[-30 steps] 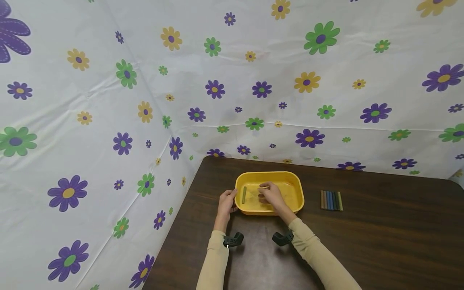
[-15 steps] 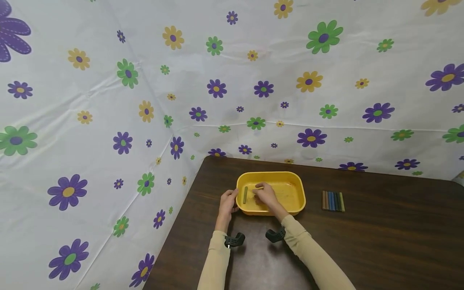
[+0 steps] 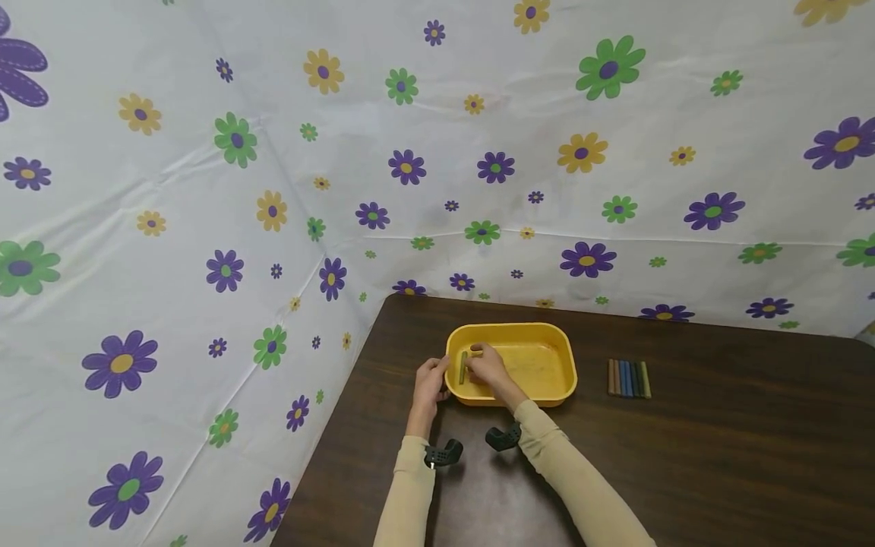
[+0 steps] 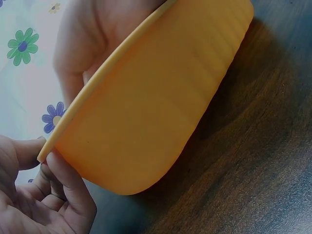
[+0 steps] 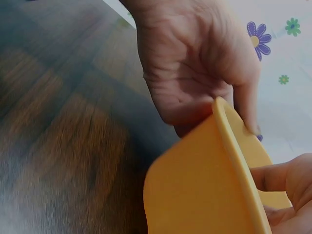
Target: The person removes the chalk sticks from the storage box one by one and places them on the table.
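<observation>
In the head view a yellow plastic tub (image 3: 526, 401) stands on the dark table. Inside it, near its left end, lies one green crayon-like stick (image 3: 462, 369). My left hand (image 3: 428, 382) holds the tub's left rim; the left wrist view has its thumb and fingers (image 4: 73, 187) pinching the edge. My right hand (image 3: 490, 368) reaches into the tub with its fingers spread, fingertips right beside the green stick. In the right wrist view that right hand (image 5: 295, 197) is partly hidden behind the tub wall.
Right of the tub, several similar sticks (image 3: 629, 378) in browns, blues and greens lie side by side in a row. Flower-printed white sheeting (image 3: 519, 182) hangs behind and to the left of the table (image 3: 738, 425). Each wrist carries a dark camera mount (image 3: 444, 453).
My right hand has moved left inside the tub, from near its middle to the green stick. My left hand has kept its hold on the rim.
</observation>
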A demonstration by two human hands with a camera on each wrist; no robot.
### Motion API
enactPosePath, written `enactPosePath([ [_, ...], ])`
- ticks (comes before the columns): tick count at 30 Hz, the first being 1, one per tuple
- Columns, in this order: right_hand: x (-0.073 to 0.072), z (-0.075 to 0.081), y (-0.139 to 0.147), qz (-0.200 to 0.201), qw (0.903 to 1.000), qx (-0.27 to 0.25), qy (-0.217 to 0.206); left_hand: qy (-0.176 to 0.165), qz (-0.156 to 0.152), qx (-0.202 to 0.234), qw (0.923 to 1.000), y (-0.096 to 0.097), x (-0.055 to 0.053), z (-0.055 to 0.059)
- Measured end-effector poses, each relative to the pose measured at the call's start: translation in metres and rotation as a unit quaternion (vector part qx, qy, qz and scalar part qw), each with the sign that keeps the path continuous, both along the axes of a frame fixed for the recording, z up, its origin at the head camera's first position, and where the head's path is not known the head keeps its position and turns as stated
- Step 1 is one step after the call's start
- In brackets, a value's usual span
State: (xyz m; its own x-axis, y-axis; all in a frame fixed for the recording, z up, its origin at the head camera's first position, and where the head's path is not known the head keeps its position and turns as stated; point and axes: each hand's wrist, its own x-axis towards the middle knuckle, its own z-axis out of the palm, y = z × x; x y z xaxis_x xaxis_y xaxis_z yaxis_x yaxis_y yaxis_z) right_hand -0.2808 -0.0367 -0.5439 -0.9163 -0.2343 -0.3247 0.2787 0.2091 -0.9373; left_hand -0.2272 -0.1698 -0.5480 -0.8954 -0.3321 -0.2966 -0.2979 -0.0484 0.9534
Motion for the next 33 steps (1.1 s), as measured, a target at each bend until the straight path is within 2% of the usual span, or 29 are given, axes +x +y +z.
enactPosePath([
  [11,0.0,0.0,-0.017,0.022,0.9997,-0.002,0.01,0.002,-0.003,-0.002,1.0,-0.001,0.0,0.001],
  [21,0.0,-0.001,-0.018,0.029,0.9993,-0.022,-0.011,0.003,-0.005,0.004,1.0,-0.001,0.001,0.003],
  [26,0.001,-0.001,-0.014,0.035,0.9985,-0.041,-0.012,0.01,-0.004,0.0,0.9999,0.0,0.002,0.003],
  [33,-0.005,0.008,0.007,0.019,0.9961,-0.072,-0.048,0.006,-0.005,-0.001,1.0,0.0,0.002,0.003],
])
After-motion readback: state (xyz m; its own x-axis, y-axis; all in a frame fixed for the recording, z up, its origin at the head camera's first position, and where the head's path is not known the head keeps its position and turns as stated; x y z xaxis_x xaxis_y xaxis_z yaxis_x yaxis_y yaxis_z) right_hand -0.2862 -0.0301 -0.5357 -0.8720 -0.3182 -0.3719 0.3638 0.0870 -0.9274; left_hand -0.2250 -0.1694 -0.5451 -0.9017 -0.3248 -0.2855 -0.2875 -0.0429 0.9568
